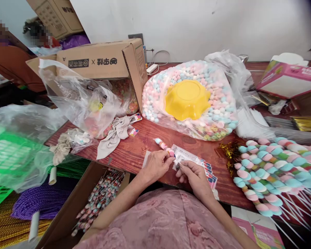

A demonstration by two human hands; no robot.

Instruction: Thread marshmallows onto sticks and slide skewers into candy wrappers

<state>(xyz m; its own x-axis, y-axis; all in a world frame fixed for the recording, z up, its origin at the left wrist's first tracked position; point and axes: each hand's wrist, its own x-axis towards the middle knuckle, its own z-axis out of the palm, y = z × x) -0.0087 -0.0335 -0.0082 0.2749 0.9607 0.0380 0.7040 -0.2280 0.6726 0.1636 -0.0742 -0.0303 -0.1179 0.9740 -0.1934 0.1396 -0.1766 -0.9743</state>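
My left hand is closed around a short marshmallow skewer, whose pink, white and blue pieces point away from me toward the left. My right hand sits just to the right with thumb and finger pinched together. Something small and dark shows at its fingertips, too small to name. Under and beside both hands lie flat printed plastic sleeves, fanned out at their right end.
A big clear bag of marshmallows bears an upturned yellow bowl. Finished marshmallow skewers are piled right. A cardboard box and grey cloth stand left. Below the table edge an open carton holds more skewers. Another person sits far left.
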